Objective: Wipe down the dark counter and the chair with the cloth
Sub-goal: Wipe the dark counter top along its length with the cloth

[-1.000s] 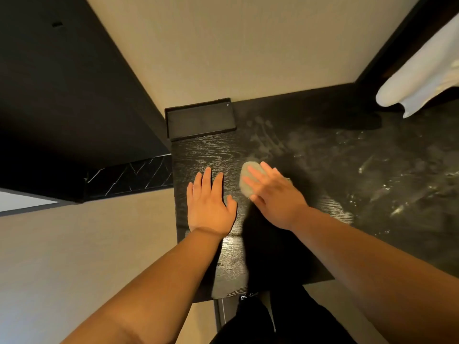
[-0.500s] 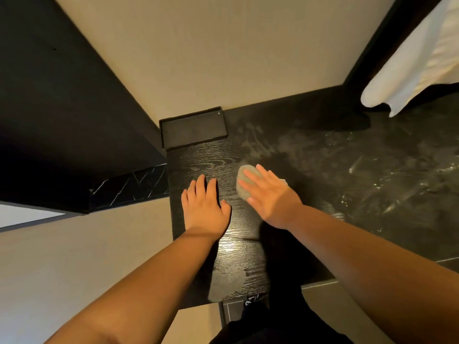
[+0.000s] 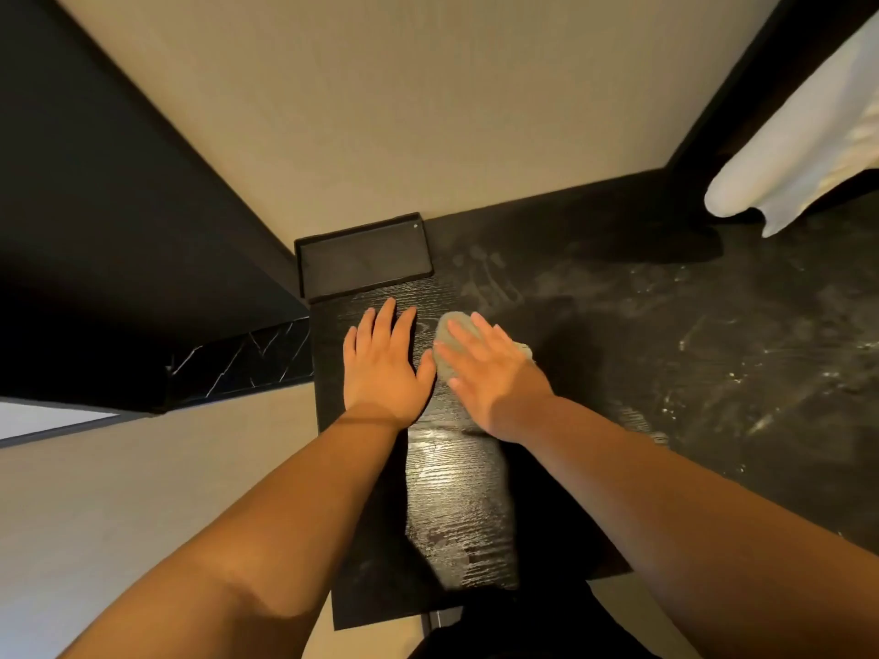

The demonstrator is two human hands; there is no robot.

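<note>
Right hand (image 3: 492, 373) lies palm down with fingers straight and slightly spread, pressing flat on the grey-green cloth (image 3: 448, 342). The cloth is bunched under the fingers, its rounded edge showing past the fingertips on the left and a small corner sticking out at the hand's right side. Left hand (image 3: 386, 368) is just beside it, also palm down on the dark counter (image 3: 456, 492), fingers straight and close together, holding nothing. Its thumb points toward the cloth; cannot tell whether they touch. Both forearms reach in from the bottom of the view. The counter is black wood grain, with a shiny light-catching patch (image 3: 452, 449) just behind the wrists. To the right of the hands, the counter surface carries pale smears and specks (image 3: 689, 335), and a hand-shaped smudge (image 3: 485, 278) sits just beyond the cloth. A shallow black tray (image 3: 364, 261) sits at the counter's far left corner, against the beige wall (image 3: 380, 111). White fabric (image 3: 804, 145) hangs at the upper right above the counter's far end. Left of the counter is a dark panel with thin white vein lines (image 3: 238, 359). Dark clothing (image 3: 504, 630) shows at the bottom edge.
</note>
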